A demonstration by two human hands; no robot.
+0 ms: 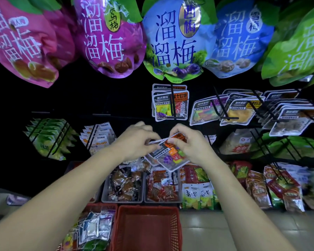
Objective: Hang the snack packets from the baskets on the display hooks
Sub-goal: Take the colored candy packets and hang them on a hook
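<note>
Below the display hook | left hand and right hand both pinch snack packet top edge | body hangs down-right from pinch | hook straight above, right hand nearer

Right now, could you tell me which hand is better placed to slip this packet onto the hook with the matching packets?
Probably the right hand: it pinches the packet at its orange-labelled top, almost directly below the hook of matching packets. The left hand pinches the other top corner, farther left.
</note>
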